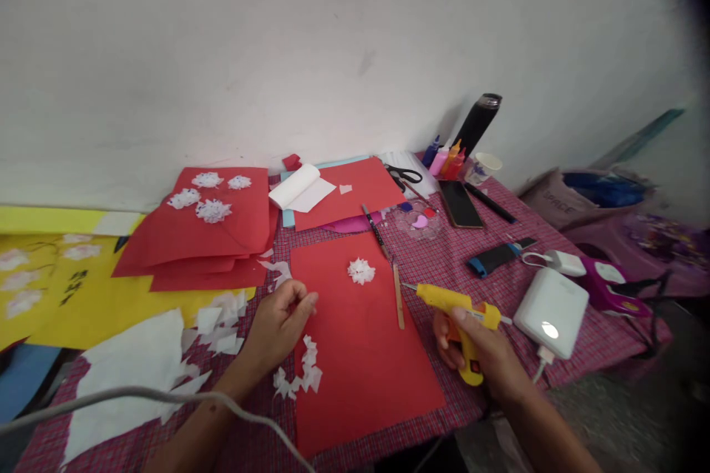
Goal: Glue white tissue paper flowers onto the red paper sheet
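Observation:
My right hand (471, 344) grips a yellow hot glue gun (447, 297), its nozzle pointing left toward a wooden craft stick (398, 295). Over the left edge of a red paper sheet (366, 377) is my left hand (285, 318), its fingers pinched together; whatever they hold is hidden or too small to name. A white crumpled-paper flower (361, 271) sits on the upper part of that sheet. Small folded white paper bits (299, 373) lie in a curve below my left hand, partly on the sheet. A patterned pen or brush (377, 233) lies at the sheet's top edge.
At the left are red sheets with several paper flowers (214, 210), yellow paper (105, 303) and white paper scraps (219, 325). Toward the right lie a phone (460, 203), a utility knife (499, 257) and a white power bank (552, 312). A grey cable (138, 392) crosses the foreground.

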`<state>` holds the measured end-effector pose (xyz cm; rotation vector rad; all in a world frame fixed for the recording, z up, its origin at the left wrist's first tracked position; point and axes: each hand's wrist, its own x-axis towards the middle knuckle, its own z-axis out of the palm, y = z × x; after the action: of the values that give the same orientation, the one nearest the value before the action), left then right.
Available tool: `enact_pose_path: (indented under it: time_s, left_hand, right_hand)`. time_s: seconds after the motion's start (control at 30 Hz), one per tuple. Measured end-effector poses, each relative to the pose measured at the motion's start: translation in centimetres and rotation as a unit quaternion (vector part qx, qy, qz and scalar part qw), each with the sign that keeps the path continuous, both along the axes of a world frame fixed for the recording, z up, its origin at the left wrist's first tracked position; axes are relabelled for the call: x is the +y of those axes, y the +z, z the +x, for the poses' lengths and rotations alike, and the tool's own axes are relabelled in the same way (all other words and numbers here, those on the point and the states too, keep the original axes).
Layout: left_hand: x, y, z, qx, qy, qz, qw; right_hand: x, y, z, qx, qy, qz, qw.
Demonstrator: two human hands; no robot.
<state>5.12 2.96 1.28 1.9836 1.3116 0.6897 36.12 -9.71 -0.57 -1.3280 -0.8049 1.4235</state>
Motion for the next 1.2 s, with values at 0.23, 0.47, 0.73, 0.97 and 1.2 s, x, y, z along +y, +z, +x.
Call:
enact_pose_path:
  time_s: [0.23, 0.47, 0.73, 0.97, 1.2]
  left_hand:
    - [0.0, -0.7, -1.1, 0.013, -0.02, 0.025, 0.999]
    - [0.9, -1.9, -1.7, 0.018, -0.024, 0.09, 0.995]
    - [0.9, -1.5, 0.9, 0.135, -0.154, 0.145, 0.968]
    - [1.0, -1.1, 3.7, 0.228, -0.111, 0.132, 0.958]
    - [1.0, -2.1, 5.6, 0.263, -0.055, 0.124, 0.955]
  right_hand:
    - [0.7, -0.5, 0.0, 0.062, -0.021, 0.006, 0.998]
    - [0.8, 0.1, -0.8, 0.026, -0.038, 0.02, 0.999]
    - [0.2, 0.7, -1.5, -0.016, -0.046, 0.038, 0.998]
    - [0.0, -0.4, -1.4, -0.048, -0.066, 0.068, 0.994]
    - [0.0, -1.5, -1.1, -0.08, -0.058, 0.097, 0.99]
